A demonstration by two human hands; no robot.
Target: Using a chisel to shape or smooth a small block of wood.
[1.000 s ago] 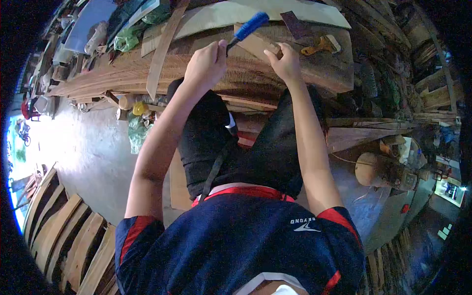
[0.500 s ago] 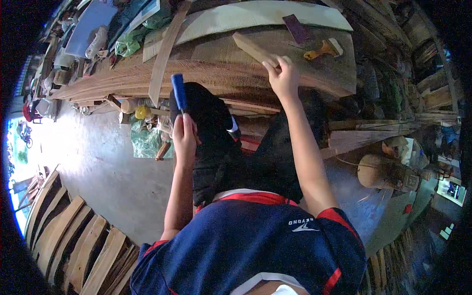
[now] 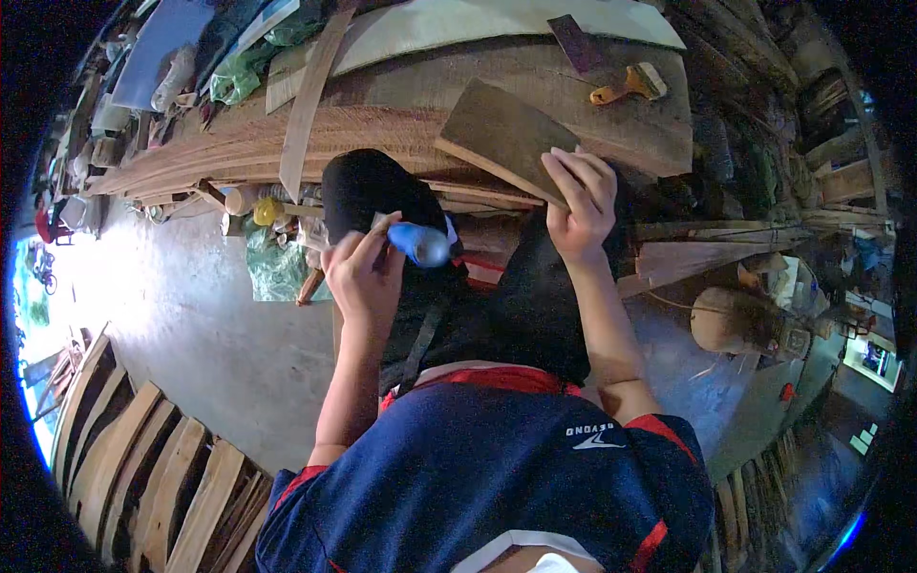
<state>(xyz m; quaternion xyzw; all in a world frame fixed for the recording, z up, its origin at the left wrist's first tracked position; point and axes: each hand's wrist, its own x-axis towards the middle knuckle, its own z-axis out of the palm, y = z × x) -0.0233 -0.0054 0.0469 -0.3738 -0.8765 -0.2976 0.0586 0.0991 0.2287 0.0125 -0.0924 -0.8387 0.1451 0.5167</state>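
Note:
My left hand (image 3: 365,272) is closed on a blue-handled tool (image 3: 420,244) above my left knee. The handle points to the right and is blurred at its end; the working end is mostly hidden by my fingers, so its kind is unclear. My right hand (image 3: 583,205) grips a flat wooden board (image 3: 511,134) by its right end, fingers on top. The board is tilted with its broad face showing, over the near edge of the wooden workbench (image 3: 401,119). Beyond it on the bench lie a brush (image 3: 630,84) with an orange-brown handle and a dark reddish-brown sheet (image 3: 576,45).
A long narrow strip of wood (image 3: 313,105) lies across the bench's left part. Green plastic (image 3: 234,76) and clutter fill the far left. Planks (image 3: 158,468) lie on the floor at lower left. A round wooden piece (image 3: 721,320) stands at right.
The board has turned from edge-on to show its broad face and has come nearer. The blue handle, upright before, now points right. My right fingers have spread over the board.

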